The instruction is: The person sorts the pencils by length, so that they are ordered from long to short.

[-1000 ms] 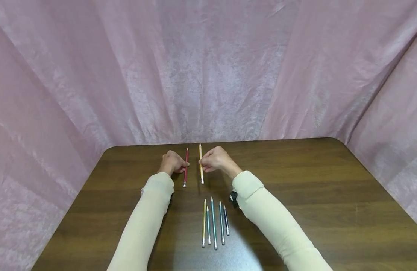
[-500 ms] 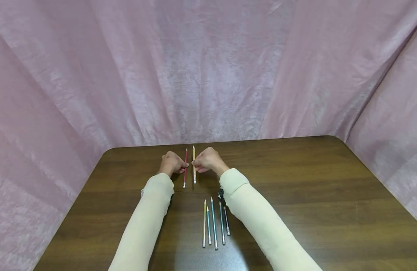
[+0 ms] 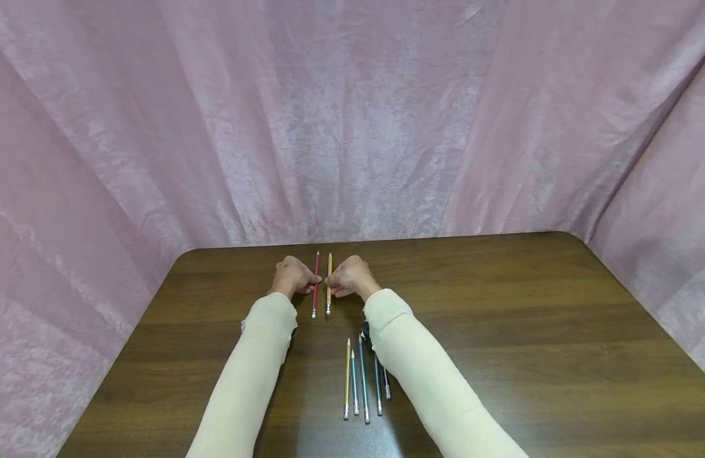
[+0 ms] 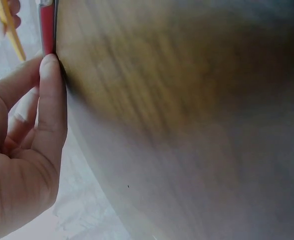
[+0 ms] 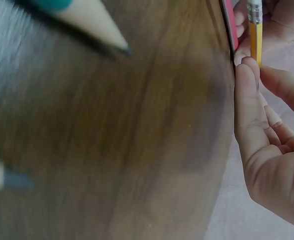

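Near the table's far edge my left hand (image 3: 292,276) pinches a red pencil (image 3: 316,299) between thumb and fingertips. Just to its right my right hand (image 3: 352,277) pinches a yellow pencil (image 3: 329,301) the same way. Both pencils point away from me, eraser ends nearer, side by side with a narrow gap. In the left wrist view the red pencil (image 4: 47,30) sits at the fingertips, the yellow pencil (image 4: 11,30) beyond it. The right wrist view shows the metal eraser band of the yellow pencil (image 5: 255,35) above the pinching fingers.
Closer to me, several pencils lie roughly parallel on the brown wooden table (image 3: 529,318): a yellow-striped pencil (image 3: 347,381), teal pencils (image 3: 363,388) and a dark pencil (image 3: 388,387), partly under the right sleeve (image 3: 432,375). A pink curtain (image 3: 352,127) hangs behind the table.
My right hand has moved left with the yellow pencil, bringing it close beside the red one. The left hand has stayed nearly in place. The right sleeve now covers part of the rightmost loose pencils.
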The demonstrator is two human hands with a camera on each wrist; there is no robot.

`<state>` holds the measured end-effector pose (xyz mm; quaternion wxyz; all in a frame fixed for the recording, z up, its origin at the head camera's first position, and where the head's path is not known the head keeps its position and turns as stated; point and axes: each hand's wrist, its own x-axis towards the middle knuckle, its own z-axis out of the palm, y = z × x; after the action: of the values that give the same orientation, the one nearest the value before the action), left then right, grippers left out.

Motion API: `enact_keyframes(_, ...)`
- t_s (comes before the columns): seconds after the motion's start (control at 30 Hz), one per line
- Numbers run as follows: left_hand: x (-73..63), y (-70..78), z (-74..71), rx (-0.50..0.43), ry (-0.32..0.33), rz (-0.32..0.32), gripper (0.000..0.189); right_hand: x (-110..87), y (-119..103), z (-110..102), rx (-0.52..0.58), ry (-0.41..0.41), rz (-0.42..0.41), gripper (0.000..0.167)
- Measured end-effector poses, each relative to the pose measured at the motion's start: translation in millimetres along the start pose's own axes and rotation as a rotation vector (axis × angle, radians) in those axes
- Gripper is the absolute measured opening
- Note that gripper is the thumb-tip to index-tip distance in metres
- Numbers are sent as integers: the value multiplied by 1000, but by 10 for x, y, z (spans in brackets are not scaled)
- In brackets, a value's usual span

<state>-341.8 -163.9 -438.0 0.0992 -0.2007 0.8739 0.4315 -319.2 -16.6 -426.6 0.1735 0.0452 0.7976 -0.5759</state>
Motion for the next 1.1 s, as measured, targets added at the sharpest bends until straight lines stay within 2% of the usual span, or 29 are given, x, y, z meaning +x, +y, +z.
enact_keyframes(0.3,6,-6,16,0,-14,0,17,123,88,64,-29,93,74,9)
enact_keyframes(0.47,20,-4,1,-11,-13,-7,17,154,85,92,-29,95,74,10)
enact_keyframes(0.8,62,-5,-14,-46,-24,-34,20,164,91,138,-96,121,65,14)
enact_keyframes(1.1,70,16,-8,-65,-38,-47,23,166,104,135,-97,130,62,13)
